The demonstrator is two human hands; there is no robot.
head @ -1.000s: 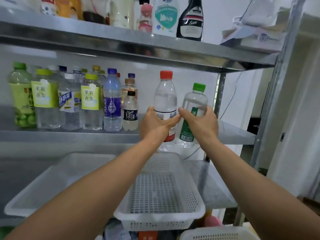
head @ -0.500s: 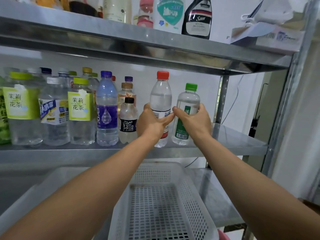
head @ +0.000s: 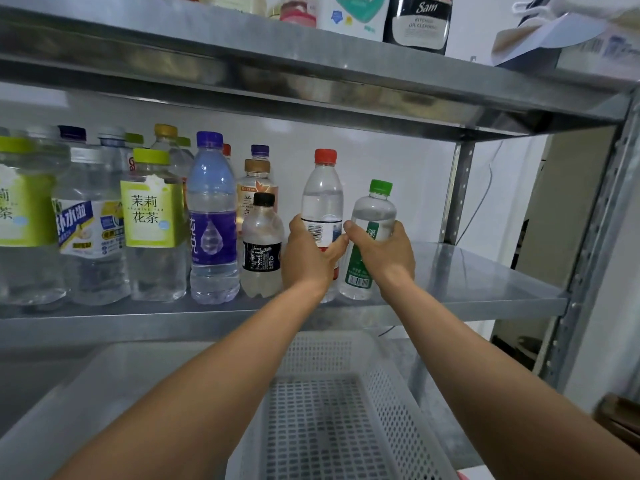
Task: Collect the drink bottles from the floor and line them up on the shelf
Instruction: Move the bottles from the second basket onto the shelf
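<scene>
My left hand [head: 308, 252] grips a clear red-capped bottle [head: 322, 188] that stands upright on the steel middle shelf [head: 485, 282]. Right beside it, my right hand [head: 382, 252] grips a shorter clear bottle with a green cap and green label [head: 372, 216], its base on or just at the shelf. To their left stands a row of drink bottles: a small black-capped one [head: 260, 244], a purple-labelled water bottle [head: 212, 220], and yellow-green jasmine tea bottles [head: 152, 220]. More bottles stand behind them.
A steel upper shelf [head: 311, 81] hangs low overhead with cleaning bottles [head: 417, 22] on it. The shelf's right half is bare metal, bounded by an upright post [head: 457, 195]. A white perforated basket [head: 329, 420] and a tray [head: 104, 393] sit on the shelf below my arms.
Both hands carried the two bottles from in front of the shelf edge onto the shelf, beside the row. The camera came closer.
</scene>
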